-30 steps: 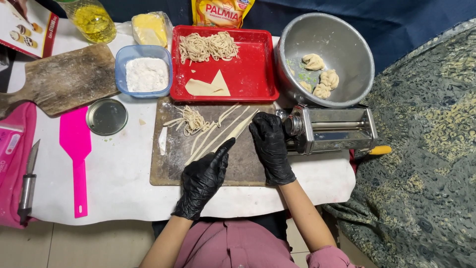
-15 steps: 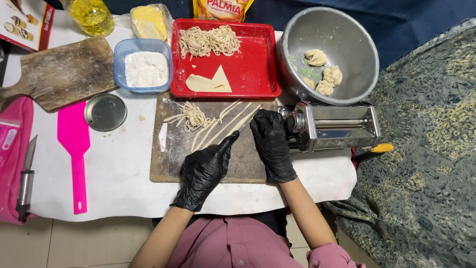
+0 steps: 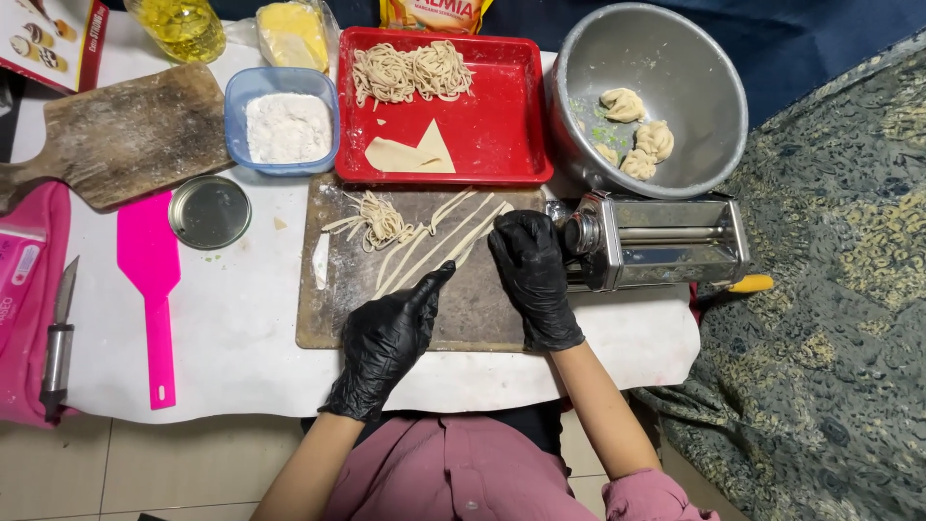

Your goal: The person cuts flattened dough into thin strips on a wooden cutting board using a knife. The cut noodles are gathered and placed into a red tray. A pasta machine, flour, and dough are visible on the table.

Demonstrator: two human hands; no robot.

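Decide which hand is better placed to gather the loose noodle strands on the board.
Probably the left hand: its fingertips touch the strands. The right hand rests beside the pasta machine.

A white table [image 3: 241, 318] carries everything. Near its centre lies a dark floured board [image 3: 482, 309]. At twelve o'clock from the board sits a red tray [image 3: 502, 125]; at one o'clock a metal bowl [image 3: 675, 58]; at three o'clock a pasta machine [image 3: 666, 241], touching the board's edge. At eleven o'clock stands a blue tub [image 3: 282, 121] of flour. At nine o'clock lie a round tin lid [image 3: 209, 211] and a pink spatula [image 3: 149, 280]. A wooden paddle board [image 3: 125, 135] lies at ten o'clock. A knife [image 3: 60, 338] lies at the far left on a pink pack [image 3: 24, 289].
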